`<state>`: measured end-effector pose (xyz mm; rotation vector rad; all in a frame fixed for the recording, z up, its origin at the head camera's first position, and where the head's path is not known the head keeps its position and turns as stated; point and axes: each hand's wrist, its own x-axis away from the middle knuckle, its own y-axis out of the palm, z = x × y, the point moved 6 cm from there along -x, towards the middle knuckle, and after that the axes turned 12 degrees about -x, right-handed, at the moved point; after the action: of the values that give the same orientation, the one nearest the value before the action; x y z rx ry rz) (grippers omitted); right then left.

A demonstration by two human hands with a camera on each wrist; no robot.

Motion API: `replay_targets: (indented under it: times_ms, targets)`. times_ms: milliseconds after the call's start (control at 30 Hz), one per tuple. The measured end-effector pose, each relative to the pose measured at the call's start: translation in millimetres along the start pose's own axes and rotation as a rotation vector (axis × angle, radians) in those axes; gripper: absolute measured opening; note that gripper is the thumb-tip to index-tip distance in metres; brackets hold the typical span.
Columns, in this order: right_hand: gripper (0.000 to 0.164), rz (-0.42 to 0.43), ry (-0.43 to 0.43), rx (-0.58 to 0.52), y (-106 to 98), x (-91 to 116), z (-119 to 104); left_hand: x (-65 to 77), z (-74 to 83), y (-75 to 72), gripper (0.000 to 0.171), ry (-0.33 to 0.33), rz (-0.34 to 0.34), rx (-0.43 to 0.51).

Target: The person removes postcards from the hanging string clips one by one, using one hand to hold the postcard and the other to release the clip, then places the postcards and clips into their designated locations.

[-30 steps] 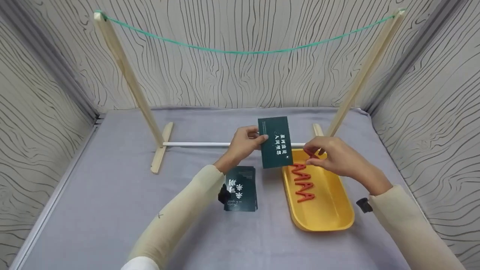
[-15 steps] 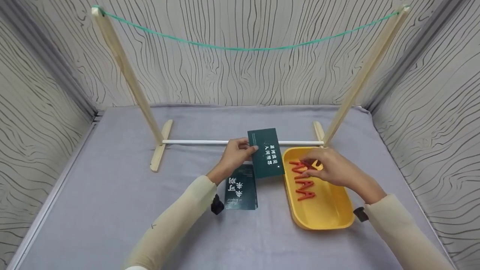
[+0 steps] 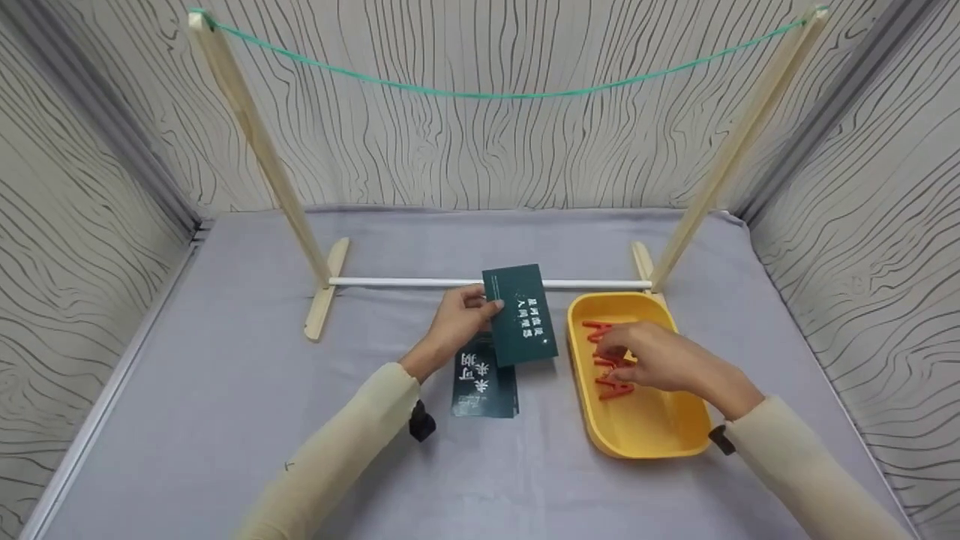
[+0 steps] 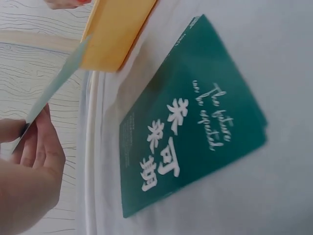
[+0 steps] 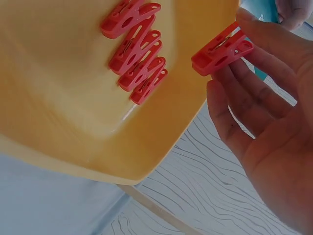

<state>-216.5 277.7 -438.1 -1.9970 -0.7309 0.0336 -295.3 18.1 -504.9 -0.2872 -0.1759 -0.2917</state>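
Observation:
My left hand (image 3: pixel 454 321) pinches a dark green card (image 3: pixel 520 319) by its left edge, thumb on the front. White Chinese characters are printed on the card, which is tilted and partly covers a stack of similar cards (image 3: pixel 484 390) below. In the left wrist view the held card (image 4: pixel 58 81) shows almost edge-on, and the stack (image 4: pixel 186 117) lies flat on the cloth. My right hand (image 3: pixel 667 360) is over the yellow tray (image 3: pixel 645 439). Thumb and fingers pinch a red clothespin (image 5: pixel 222 51) by its handle end. Several more red clothespins (image 5: pixel 137 54) lie in a row in the tray.
Behind the hands stands a wooden frame with a left post (image 3: pixel 262 142), a right post (image 3: pixel 739 150) and a white bottom rod (image 3: pixel 397 282). A green string (image 3: pixel 480 95) sags between the post tops. Grey cloth (image 3: pixel 187 390) covers the table, with wood-grain patterned walls around it.
My left hand and its card have moved left and towards me, overlapping the stack more. My right hand has lowered and come nearer over the tray, still pinching the clothespin.

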Motion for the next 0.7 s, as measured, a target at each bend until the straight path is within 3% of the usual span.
replay_targets:
  times_ms: [233, 500, 700]
  targets:
    - [0.028, -0.048, -0.028, 0.029, 9, 2, -4, 9.4, -10.7, -4.9, 0.029, 0.036, 0.007, 0.004]
    - [0.021, -0.143, -0.107, 0.113, 28, -2, -9, 16.4, -22.6, -9.8, 0.03, 0.001, 0.009, -0.046]
    - [0.019, -0.192, -0.099, 0.177, 53, -2, -7, 24.8, -30.4, -7.7, 0.029, -0.015, -0.016, -0.077]
